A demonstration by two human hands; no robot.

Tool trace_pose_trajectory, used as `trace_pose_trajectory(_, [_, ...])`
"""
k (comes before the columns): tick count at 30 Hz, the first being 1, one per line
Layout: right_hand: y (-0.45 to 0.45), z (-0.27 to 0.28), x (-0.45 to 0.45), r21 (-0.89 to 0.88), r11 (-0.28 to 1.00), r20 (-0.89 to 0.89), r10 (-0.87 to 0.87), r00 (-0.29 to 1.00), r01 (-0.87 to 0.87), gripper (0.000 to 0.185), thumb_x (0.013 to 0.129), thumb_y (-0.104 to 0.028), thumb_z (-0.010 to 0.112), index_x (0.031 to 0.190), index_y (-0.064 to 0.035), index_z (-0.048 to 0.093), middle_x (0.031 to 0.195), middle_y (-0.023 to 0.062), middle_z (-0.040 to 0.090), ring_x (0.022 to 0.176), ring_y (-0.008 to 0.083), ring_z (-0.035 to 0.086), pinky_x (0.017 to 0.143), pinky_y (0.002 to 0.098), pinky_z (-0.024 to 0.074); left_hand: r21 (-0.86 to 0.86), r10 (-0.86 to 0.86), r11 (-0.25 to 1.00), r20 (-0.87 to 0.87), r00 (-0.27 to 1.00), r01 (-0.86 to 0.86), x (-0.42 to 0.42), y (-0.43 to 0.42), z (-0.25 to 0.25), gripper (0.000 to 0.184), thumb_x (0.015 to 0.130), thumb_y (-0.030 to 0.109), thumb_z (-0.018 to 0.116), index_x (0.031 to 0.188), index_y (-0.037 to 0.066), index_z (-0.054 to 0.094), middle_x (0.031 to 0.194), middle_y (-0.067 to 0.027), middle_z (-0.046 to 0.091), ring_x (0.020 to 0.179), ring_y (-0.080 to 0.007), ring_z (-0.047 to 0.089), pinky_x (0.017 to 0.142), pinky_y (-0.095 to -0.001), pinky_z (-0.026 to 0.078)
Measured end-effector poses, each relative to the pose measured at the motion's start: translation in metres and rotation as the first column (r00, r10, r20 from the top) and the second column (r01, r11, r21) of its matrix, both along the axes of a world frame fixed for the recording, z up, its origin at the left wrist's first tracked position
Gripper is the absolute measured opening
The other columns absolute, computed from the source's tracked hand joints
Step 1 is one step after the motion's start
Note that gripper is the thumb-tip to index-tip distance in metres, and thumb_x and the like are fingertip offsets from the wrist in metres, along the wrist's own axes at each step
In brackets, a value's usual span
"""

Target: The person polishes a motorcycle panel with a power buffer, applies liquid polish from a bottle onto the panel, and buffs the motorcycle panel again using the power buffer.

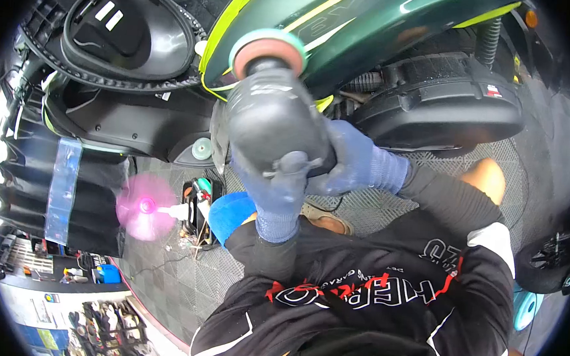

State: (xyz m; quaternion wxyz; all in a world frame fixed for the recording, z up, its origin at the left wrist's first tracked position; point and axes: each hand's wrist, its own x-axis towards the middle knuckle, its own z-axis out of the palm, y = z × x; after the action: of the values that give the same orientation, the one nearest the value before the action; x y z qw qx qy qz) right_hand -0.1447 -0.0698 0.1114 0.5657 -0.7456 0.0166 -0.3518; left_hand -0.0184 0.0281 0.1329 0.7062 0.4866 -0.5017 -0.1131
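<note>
A black power polisher [275, 122] is held in both my hands, which wear blue work gloves. My left hand [281, 194] is closed around its near end, at the lower left. From the right, my right hand [351, 159] wraps the side of the body, its fingers partly hidden behind the tool. At the far end, a round red and teal polishing pad [268, 46] lies over a glossy green scooter panel [372, 33] with yellow-green edging. It seems to rest on the panel, but the contact itself is hidden.
The scooter's black seat compartment [127, 31] stands open at upper left. A black engine cover [446, 103] is to the right. A pink spinning fan [146, 207] and a tool caddy [198, 202] stand on grey floor tiles [174, 282]. Left is a cluttered bench [50, 284].
</note>
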Motion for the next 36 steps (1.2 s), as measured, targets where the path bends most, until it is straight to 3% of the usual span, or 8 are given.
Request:
trace_pose_trajectory(3, [-0.001, -0.009, 0.012, -0.022, 0.999, 0.02, 0.049, 0.999, -0.048, 0.085, 0.071, -0.027, 0.091, 0.137, 0.0033, 0.047, 0.122, 0.0211, 0.068, 0.112, 0.0273, 0.069, 0.097, 0.0384, 0.0536, -0.087, 0.06, 0.994, -0.107, 0.992, -0.07, 0.004, 0.003, -0.005, 0.108, 0.078, 0.046, 0.087, 0.154, -0.002, 0.028, 0.14, -0.0195, 0.052, 0.123, -0.0292, 0.059, 0.1, -0.0417, 0.052])
trace_pose_trajectory(10, [0.005, -0.008, 0.005, 0.088, 0.996, 0.298, -0.03, 0.954, 0.004, 0.084, 0.071, -0.023, 0.093, 0.139, 0.0001, 0.049, 0.125, 0.0147, 0.069, 0.109, 0.0185, 0.067, 0.096, 0.0357, 0.0532, -0.037, 0.184, 0.979, 0.569, 0.801, -0.199, -0.005, -0.004, 0.038, 0.096, 0.078, 0.061, 0.078, 0.141, -0.005, 0.048, 0.131, -0.0194, 0.061, 0.119, -0.0285, 0.062, 0.099, -0.0423, 0.05])
trace_pose_trajectory(13, [0.001, 0.013, -0.017, 0.282, 0.951, 0.325, 0.031, 0.945, -0.128, 0.081, 0.071, -0.022, 0.093, 0.137, -0.0001, 0.052, 0.125, 0.0143, 0.069, 0.111, 0.0185, 0.067, 0.098, 0.0357, 0.0529, 0.02, 0.13, 0.983, 0.627, 0.768, -0.183, -0.03, -0.011, 0.07, 0.096, 0.08, 0.065, 0.075, 0.14, -0.006, 0.05, 0.127, -0.0199, 0.063, 0.116, -0.0286, 0.063, 0.099, -0.0422, 0.05])
trace_pose_trajectory(15, [-0.01, 0.014, -0.022, 0.018, 0.992, 0.269, -0.124, 0.955, 0.124, 0.082, 0.07, -0.022, 0.093, 0.137, -0.0002, 0.052, 0.125, 0.015, 0.07, 0.112, 0.018, 0.067, 0.099, 0.0363, 0.0527, 0.053, 0.08, 0.992, 0.459, 0.885, -0.117, -0.043, -0.018, 0.071, 0.099, 0.081, 0.07, 0.072, 0.14, -0.006, 0.049, 0.127, -0.0203, 0.063, 0.116, -0.03, 0.064, 0.098, -0.0434, 0.05])
trace_pose_trajectory(19, [-0.013, -0.007, -0.004, 0.042, 0.999, 0.28, -0.005, 0.96, -0.007, 0.086, 0.068, -0.025, 0.093, 0.138, 0.0002, 0.05, 0.12, 0.0199, 0.07, 0.111, 0.028, 0.07, 0.094, 0.0403, 0.054, 0.085, 0.074, 0.989, 0.428, 0.901, -0.122, -0.037, -0.011, 0.056, 0.105, 0.08, 0.074, 0.07, 0.144, -0.005, 0.045, 0.135, -0.0205, 0.057, 0.124, -0.0314, 0.06, 0.101, -0.0445, 0.05])
trace_pose_trajectory(21, [-0.01, -0.011, 0.002, 0.04, 0.998, 0.266, 0.038, 0.963, -0.05, 0.085, 0.067, -0.03, 0.092, 0.135, 0.0006, 0.052, 0.117, 0.0225, 0.07, 0.108, 0.0361, 0.07, 0.091, 0.0425, 0.0543, -0.01, 0.046, 0.999, 0.097, 0.994, -0.045, -0.016, -0.006, 0.026, 0.115, 0.066, 0.067, 0.087, 0.146, -0.002, 0.04, 0.131, -0.0174, 0.06, 0.118, -0.027, 0.063, 0.099, -0.0405, 0.051])
trace_pose_trajectory(26, [-0.006, -0.014, 0.011, -0.128, 0.989, 0.059, -0.065, 0.996, 0.072, 0.081, 0.067, -0.038, 0.09, 0.128, 0.0018, 0.053, 0.114, 0.0259, 0.069, 0.104, 0.0423, 0.068, 0.089, 0.045, 0.0546, -0.014, 0.073, 0.997, -0.146, 0.987, -0.076, 0.004, 0.003, -0.007, 0.117, 0.073, 0.071, 0.08, 0.151, -0.002, 0.03, 0.141, -0.0183, 0.05, 0.126, -0.0301, 0.057, 0.102, -0.044, 0.05])
trace_pose_trajectory(36, [-0.016, 0.018, -0.027, 0.073, 0.997, 0.418, -0.057, 0.907, 0.029, 0.088, 0.068, -0.022, 0.093, 0.14, -0.0001, 0.049, 0.126, 0.0166, 0.069, 0.116, 0.0219, 0.067, 0.102, 0.0373, 0.0514, 0.055, -0.044, 0.998, 0.292, 0.955, 0.03, -0.06, -0.031, 0.091, 0.1, 0.063, 0.049, 0.092, 0.137, -0.003, 0.05, 0.121, -0.0175, 0.068, 0.108, -0.0275, 0.069, 0.094, -0.0397, 0.055])
